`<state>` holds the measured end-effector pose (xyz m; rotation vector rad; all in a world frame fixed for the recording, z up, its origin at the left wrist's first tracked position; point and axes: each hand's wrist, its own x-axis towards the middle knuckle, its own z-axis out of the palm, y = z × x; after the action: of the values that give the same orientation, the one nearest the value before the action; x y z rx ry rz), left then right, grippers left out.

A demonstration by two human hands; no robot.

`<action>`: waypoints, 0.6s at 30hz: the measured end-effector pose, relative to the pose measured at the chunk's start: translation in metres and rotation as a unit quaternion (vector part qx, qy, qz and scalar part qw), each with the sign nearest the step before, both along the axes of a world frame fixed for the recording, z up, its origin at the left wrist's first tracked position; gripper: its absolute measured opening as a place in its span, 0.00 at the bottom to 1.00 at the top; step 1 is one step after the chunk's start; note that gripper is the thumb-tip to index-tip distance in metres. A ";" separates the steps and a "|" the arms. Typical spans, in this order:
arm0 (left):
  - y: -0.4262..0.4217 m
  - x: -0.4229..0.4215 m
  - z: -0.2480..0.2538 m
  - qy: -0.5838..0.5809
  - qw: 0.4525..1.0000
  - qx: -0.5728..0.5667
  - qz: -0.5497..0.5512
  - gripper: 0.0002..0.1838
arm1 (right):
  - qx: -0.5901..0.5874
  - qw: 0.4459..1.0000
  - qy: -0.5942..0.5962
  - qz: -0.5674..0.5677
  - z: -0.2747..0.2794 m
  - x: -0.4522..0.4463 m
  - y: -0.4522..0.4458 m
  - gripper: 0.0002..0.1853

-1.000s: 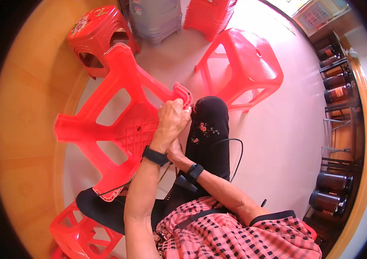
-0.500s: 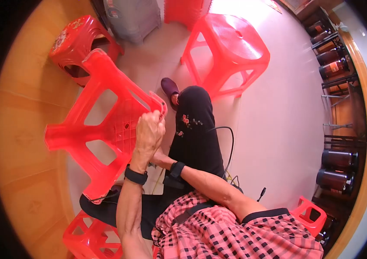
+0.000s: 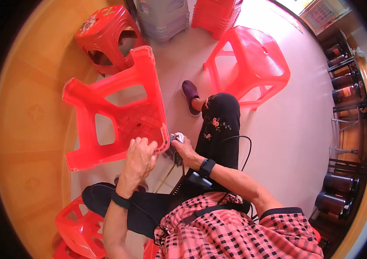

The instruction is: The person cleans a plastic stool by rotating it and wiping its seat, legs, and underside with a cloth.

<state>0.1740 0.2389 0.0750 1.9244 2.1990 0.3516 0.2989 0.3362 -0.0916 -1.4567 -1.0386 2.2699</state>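
A red plastic stool [image 3: 123,93] is tipped on its side in front of me, its underside and legs facing up toward me. My left hand [image 3: 141,156] is closed around one leg of it, near the leg's end. Just right of that leg, my right hand [image 3: 186,152] grips a crumpled grey and white cloth [image 3: 175,144]. The cloth is close to the leg's outer side; whether it touches is hard to tell.
A second red stool [image 3: 259,56] stands upright ahead. A flowered red stool [image 3: 108,34] is by the wooden panel [image 3: 32,129]. Behind are grey stacked stools [image 3: 164,19] and red stacked stools [image 3: 218,17]. Dark jars [image 3: 339,184] line the right side. A black cable [image 3: 248,149] loops beside my knee.
The held stool has turned, and its gripped leg has come down nearer me. My right hand, mostly hidden behind the left wrist before, now shows with the cloth to the right.
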 end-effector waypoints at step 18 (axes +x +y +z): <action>0.030 0.045 -0.014 -0.163 0.953 -0.027 0.253 0.17 | 0.106 0.988 -0.038 0.104 0.018 -0.061 0.082 0.23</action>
<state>0.2188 0.2686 0.0608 1.1450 2.4015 0.6246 0.2382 0.4185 -0.0735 -1.4147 -1.4677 2.1697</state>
